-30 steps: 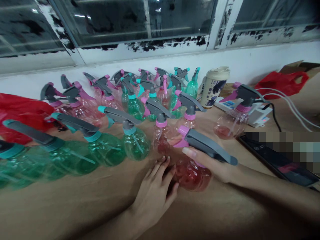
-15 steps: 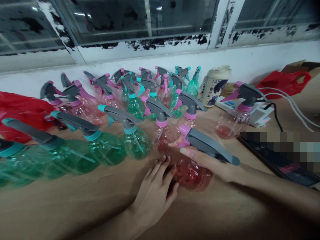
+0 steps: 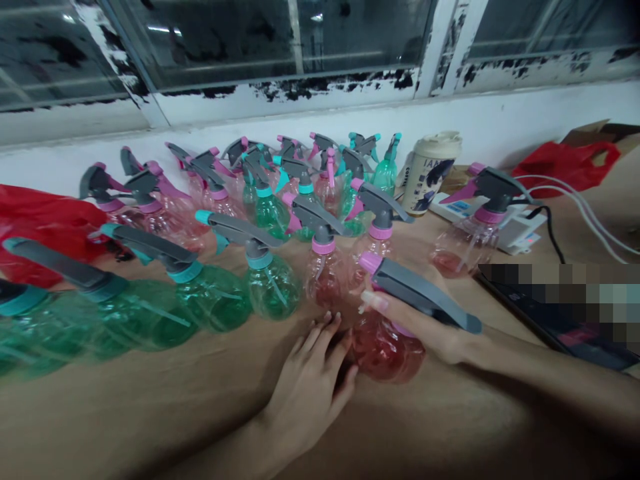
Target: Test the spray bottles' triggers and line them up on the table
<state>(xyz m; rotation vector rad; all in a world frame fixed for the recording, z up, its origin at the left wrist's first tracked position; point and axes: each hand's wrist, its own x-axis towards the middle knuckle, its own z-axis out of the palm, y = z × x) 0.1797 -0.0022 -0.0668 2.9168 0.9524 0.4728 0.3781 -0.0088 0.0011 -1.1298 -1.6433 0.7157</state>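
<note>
My right hand (image 3: 425, 327) is wrapped round the neck and trigger of a pink spray bottle (image 3: 385, 350) with a grey sprayer head. This bottle stands on the table, and its pink nozzle points to the left. My left hand (image 3: 310, 383) lies on the table against the bottle's left side, fingers stretched out and the thumb near its base. Just behind are two more pink bottles, the nearer one (image 3: 324, 273) left of the other (image 3: 375, 250). A green spray bottle (image 3: 273, 290) stands to the left, first in a row of several green ones.
Several pink and green spray bottles crowd the back by the wall. A paper cup (image 3: 430, 175), a power strip (image 3: 520, 230) with cables and another pink bottle (image 3: 463, 250) stand at right, near a phone (image 3: 530, 320). Red plastic bags lie left (image 3: 50, 227) and far right (image 3: 565, 167).
My right hand's fingers have curled in, and the pink trigger has been drawn toward the neck, now mostly hidden. My left hand and the bottle's body stay in place.
</note>
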